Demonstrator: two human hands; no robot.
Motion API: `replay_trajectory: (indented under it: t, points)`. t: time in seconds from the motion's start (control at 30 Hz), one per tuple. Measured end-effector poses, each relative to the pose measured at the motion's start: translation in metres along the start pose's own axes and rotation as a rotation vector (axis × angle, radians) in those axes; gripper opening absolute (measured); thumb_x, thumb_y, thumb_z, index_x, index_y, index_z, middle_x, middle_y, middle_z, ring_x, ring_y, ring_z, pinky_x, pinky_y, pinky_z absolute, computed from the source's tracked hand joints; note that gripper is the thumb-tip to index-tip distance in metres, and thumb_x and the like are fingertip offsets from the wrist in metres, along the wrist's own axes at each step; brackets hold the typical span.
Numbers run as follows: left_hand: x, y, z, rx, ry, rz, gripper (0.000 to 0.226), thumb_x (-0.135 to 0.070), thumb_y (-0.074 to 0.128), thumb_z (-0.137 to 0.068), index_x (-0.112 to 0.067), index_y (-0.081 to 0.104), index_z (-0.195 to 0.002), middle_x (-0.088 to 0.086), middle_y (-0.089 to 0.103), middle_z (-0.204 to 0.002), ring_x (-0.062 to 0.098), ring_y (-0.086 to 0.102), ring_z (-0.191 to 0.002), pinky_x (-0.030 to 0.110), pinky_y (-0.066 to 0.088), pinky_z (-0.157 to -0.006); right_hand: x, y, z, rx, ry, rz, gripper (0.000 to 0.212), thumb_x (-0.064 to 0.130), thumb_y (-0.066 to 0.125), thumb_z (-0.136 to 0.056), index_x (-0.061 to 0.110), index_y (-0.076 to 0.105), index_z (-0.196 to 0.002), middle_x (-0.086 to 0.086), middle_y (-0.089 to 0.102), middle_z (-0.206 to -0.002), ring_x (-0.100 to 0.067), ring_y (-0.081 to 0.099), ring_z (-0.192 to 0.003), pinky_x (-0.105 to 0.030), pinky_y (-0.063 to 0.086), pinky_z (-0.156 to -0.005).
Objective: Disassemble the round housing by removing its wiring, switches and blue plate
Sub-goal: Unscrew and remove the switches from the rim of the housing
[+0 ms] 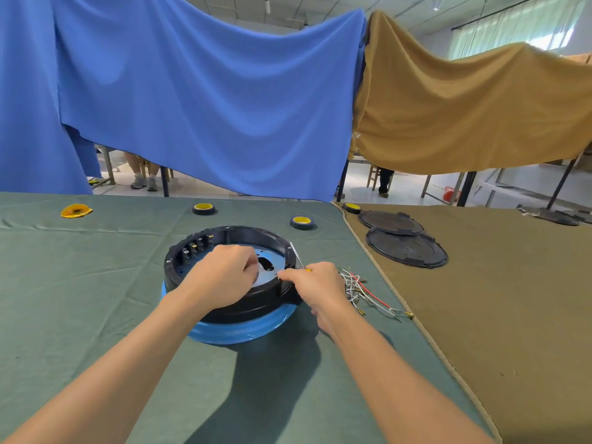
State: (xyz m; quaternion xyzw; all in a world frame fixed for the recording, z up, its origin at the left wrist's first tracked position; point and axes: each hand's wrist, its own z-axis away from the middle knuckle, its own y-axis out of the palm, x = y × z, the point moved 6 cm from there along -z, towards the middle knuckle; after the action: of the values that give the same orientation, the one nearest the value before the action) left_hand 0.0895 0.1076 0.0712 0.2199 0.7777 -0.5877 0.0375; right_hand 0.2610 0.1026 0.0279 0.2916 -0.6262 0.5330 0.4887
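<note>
A round black housing (256, 233) with a blue lower rim stands on the green cloth in the middle. Several switches (197, 248) sit along its inner left wall. A blue plate (272, 256) with a dark slot lies inside it. My left hand (221, 277) reaches into the housing with curled fingers over the plate; what they hold is hidden. My right hand (315, 283) grips a screwdriver (298, 257) with a yellow handle at the housing's right rim, shaft pointing up and away. A bundle of loose white and red wires (362, 291) lies just right of the housing.
Two rolls of black tape (301, 222) with yellow cores and a yellow dish (76, 210) lie at the back of the green cloth. Two black round covers (405, 248) rest on the brown cloth to the right. Blue and tan sheets hang behind.
</note>
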Motion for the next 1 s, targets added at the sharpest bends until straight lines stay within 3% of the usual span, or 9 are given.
replay_trajectory:
  t: [0.1,0.23,0.33,0.47,0.57,0.73,0.87,0.93,1.0]
  points:
    - [0.024,-0.008,0.001,-0.103,-0.056,-0.089,0.026,-0.029,0.048,-0.097,-0.017,0.068,-0.108,0.001,0.066,-0.114,0.025,0.055,-0.108,0.040,0.046,-0.092,-0.011,-0.012,-0.007,-0.037,0.054,0.047,0.024,0.014,0.065,-0.064,0.015,0.043,-0.055,-0.002,0.043,-0.056,-0.021,0.035,-0.053,-0.027,0.024,-0.050]
    - [0.054,-0.007,0.005,-0.152,-0.263,-0.147,0.036,-0.042,0.048,-0.095,-0.023,0.061,-0.123,0.002,0.048,-0.139,0.028,0.030,-0.137,0.047,0.020,-0.112,-0.029,-0.024,-0.015,-0.007,0.125,-0.032,0.016,0.013,0.076,-0.072,0.008,0.061,-0.068,-0.008,0.059,-0.067,-0.022,0.045,-0.058,-0.026,0.029,-0.045]
    - [0.064,-0.001,0.010,-0.072,-0.395,0.076,0.046,-0.044,0.047,-0.094,-0.019,0.052,-0.133,0.009,0.041,-0.144,0.036,0.035,-0.131,0.047,0.032,-0.108,-0.015,-0.037,-0.019,-0.130,0.017,0.132,0.008,0.011,0.069,-0.080,0.007,0.066,-0.075,-0.008,0.065,-0.077,-0.026,0.057,-0.074,-0.032,0.045,-0.059]
    - [0.059,0.001,0.015,-0.017,-0.373,0.030,0.039,-0.031,0.049,-0.092,-0.016,0.051,-0.127,0.012,0.043,-0.137,0.037,0.042,-0.122,0.042,0.038,-0.099,0.010,-0.034,-0.005,-0.174,-0.123,0.298,0.021,0.029,0.060,-0.085,0.010,0.060,-0.076,-0.004,0.059,-0.070,-0.022,0.053,-0.069,-0.031,0.037,-0.054]
    - [0.053,0.000,0.019,0.031,-0.358,0.014,0.036,-0.027,0.052,-0.089,-0.016,0.050,-0.123,0.012,0.039,-0.132,0.037,0.041,-0.120,0.040,0.038,-0.095,0.028,-0.025,0.012,-0.164,-0.299,0.487,0.023,0.038,0.057,-0.088,0.016,0.057,-0.081,0.000,0.057,-0.073,-0.020,0.055,-0.069,-0.031,0.042,-0.054]
    - [0.056,-0.013,0.025,-0.108,-0.412,0.120,0.029,-0.025,0.057,-0.087,-0.013,0.052,-0.113,0.005,0.036,-0.107,0.029,0.041,-0.094,0.034,0.033,-0.077,0.059,-0.012,0.043,-0.171,-0.619,0.600,0.027,0.044,0.051,-0.094,0.019,0.058,-0.088,0.002,0.061,-0.079,-0.023,0.058,-0.074,-0.036,0.050,-0.063]
    - [0.065,-0.015,0.029,-0.199,-0.376,0.210,0.024,-0.023,0.062,-0.085,-0.010,0.065,-0.105,0.007,0.064,-0.102,0.029,0.054,-0.093,0.033,0.038,-0.071,0.066,0.002,0.048,0.050,-0.659,0.634,0.033,0.053,0.048,-0.093,0.024,0.061,-0.103,-0.001,0.066,-0.093,-0.023,0.056,-0.086,-0.039,0.051,-0.075]
    - [0.068,-0.011,0.032,-0.233,-0.341,0.273,0.029,-0.026,0.061,-0.090,-0.010,0.065,-0.114,0.005,0.065,-0.109,0.028,0.055,-0.108,0.031,0.038,-0.081,0.065,0.010,0.046,0.169,-0.656,0.665,0.034,0.053,0.044,-0.094,0.025,0.060,-0.103,-0.002,0.065,-0.097,-0.023,0.057,-0.089,-0.041,0.050,-0.079]
    - [0.074,-0.007,0.036,-0.265,-0.343,0.465,0.032,-0.027,0.055,-0.096,-0.010,0.060,-0.123,0.001,0.062,-0.113,0.020,0.057,-0.109,0.026,0.038,-0.086,0.064,0.018,0.042,0.272,-0.666,0.680,0.030,0.046,0.039,-0.098,0.025,0.060,-0.105,-0.002,0.066,-0.098,-0.024,0.058,-0.089,-0.044,0.050,-0.081]
